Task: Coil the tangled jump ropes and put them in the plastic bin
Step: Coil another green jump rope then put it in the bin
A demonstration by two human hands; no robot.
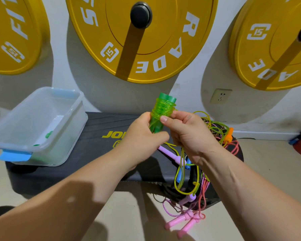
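A gym or fitness room is indicated. Behind and above the black bench (97,129), printed with yellow brand lettering, yellow weight plates marked 15 are hung on wall pegs: the middle bumper plate (163,49), the left bumper plate (10,32) and the right bumper plate (268,58). Tangled jump ropes (215,129) are piled on the bench's right end and hang down to the beige floor (268,162).

Yellow weight plates (142,39) on white wall (63,80)
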